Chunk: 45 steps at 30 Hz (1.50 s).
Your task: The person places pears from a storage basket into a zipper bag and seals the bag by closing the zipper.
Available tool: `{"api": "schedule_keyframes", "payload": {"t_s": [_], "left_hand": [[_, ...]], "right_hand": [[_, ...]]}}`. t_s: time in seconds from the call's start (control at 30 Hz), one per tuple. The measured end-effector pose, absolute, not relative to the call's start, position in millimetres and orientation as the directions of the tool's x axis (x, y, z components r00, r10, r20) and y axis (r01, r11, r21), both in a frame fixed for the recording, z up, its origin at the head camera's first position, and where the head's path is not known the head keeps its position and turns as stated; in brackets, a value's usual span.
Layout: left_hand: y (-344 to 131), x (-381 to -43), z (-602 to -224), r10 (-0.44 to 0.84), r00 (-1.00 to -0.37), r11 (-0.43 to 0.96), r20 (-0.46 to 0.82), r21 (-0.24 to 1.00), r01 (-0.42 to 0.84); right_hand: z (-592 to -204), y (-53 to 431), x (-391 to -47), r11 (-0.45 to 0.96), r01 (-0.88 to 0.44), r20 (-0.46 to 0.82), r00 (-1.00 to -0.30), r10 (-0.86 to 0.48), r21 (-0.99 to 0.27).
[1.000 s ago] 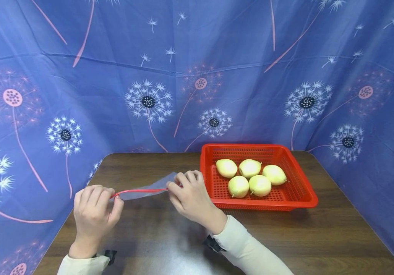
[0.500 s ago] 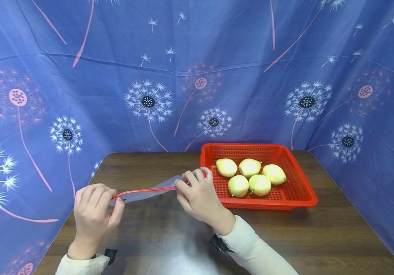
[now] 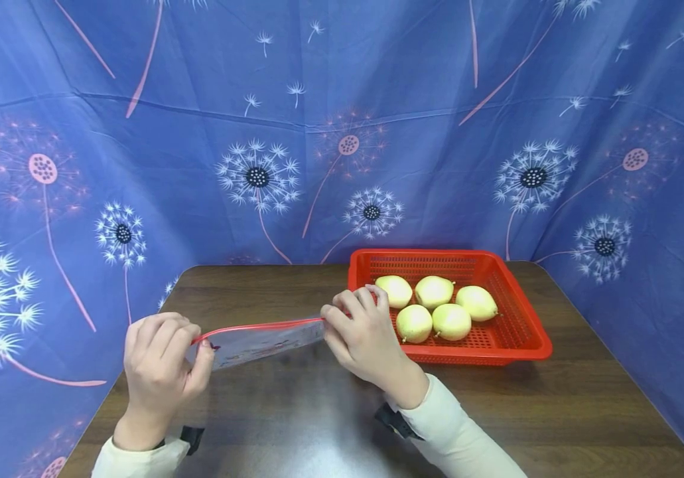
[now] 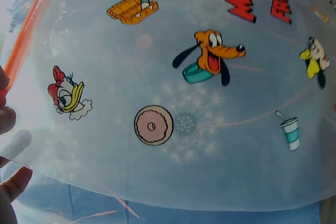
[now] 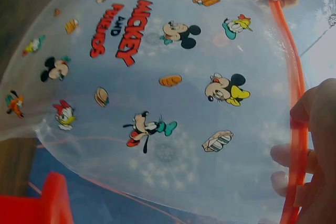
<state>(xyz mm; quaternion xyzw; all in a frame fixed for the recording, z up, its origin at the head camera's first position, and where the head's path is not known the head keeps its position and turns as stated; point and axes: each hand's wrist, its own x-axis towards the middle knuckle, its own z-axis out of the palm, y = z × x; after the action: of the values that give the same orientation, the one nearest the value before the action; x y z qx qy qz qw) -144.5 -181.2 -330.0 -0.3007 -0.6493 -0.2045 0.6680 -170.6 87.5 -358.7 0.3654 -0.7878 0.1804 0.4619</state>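
A clear zip bag (image 3: 258, 345) with a red zip edge (image 3: 258, 326) is stretched between both hands above the table. Cartoon figures and the words "Mickey and Friends" are printed on its film (image 5: 157, 98), which also fills the left wrist view. My left hand (image 3: 159, 362) pinches the left end of the zip edge between thumb and fingers. Toward the other end, my right hand (image 3: 368, 338) grips the same red strip (image 5: 297, 145), fingers on one side of it and thumb on the other. The bag hangs below the strip, its film sloping away from me.
A red plastic basket (image 3: 517, 335) with perforated walls stands at the right, just beyond my right hand. Several pale yellow pears (image 3: 434, 292) lie in it. A dark wooden table (image 3: 497, 418) lies beneath, and a blue dandelion-print curtain (image 3: 425, 99) encloses its back and sides.
My right hand has moved right, toward the basket, and a longer stretch of zip edge shows between the hands. The bag has turned so more printed film shows. My left hand barely moved.
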Motion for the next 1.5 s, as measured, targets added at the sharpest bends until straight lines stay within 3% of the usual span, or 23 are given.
{"api": "schedule_keyframes", "payload": {"t_s": [0.53, 1.5], "left_hand": [[-183, -148, -320, 0.092, 0.057, 0.742, 0.994, -0.107, 0.662], [-161, -180, -331, 0.323, -0.147, 0.669, 0.935, -0.115, 0.735]], "right_hand": [[-340, 100, -163, 0.636, -0.770, 0.874, -0.279, -0.398, 0.044], [-324, 143, -163, 0.685, -0.728, 0.886, -0.336, -0.319, -0.029]]}}
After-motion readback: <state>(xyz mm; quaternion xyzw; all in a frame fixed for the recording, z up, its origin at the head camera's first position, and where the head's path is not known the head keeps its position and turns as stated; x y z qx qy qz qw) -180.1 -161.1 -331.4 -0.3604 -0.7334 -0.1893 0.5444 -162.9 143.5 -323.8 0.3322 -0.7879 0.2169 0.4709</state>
